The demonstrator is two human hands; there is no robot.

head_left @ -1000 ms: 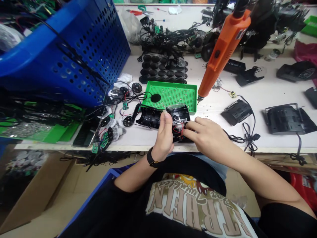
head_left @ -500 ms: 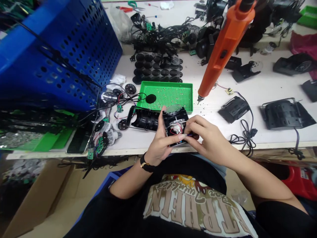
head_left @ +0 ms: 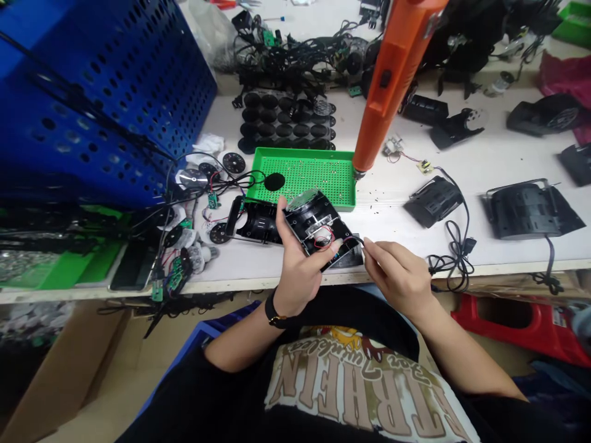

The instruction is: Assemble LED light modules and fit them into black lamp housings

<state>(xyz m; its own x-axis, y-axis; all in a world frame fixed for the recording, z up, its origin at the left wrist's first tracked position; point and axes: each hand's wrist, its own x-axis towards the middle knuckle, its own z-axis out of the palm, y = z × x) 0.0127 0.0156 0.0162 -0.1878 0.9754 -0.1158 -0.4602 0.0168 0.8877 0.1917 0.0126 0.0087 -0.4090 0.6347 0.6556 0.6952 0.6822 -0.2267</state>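
My left hand (head_left: 298, 264) is closed round a black lamp housing (head_left: 330, 212), which lies tilted with its inside facing up. A clear round lens, a white part and thin red wires show inside it, and my left thumb presses near the wires. Just right of the housing, my right hand (head_left: 399, 274) pinches a dark cable (head_left: 359, 240) that runs out of the housing's side. Behind my left fingers, another black half shell (head_left: 258, 221) with a bracket lies on the table.
A green tray (head_left: 353, 200) of small screws lies behind the housing. An orange electric screwdriver (head_left: 390, 80) hangs over its right end. A blue crate (head_left: 138, 80) stands left, amid wired boards. Black lamps (head_left: 521, 212) with cords lie right; round black discs (head_left: 286, 123) lie behind.
My right hand has moved right, away from the housing, drawing the cable out straight. The housing has turned in my left hand. The hanging screwdriver appears further left.
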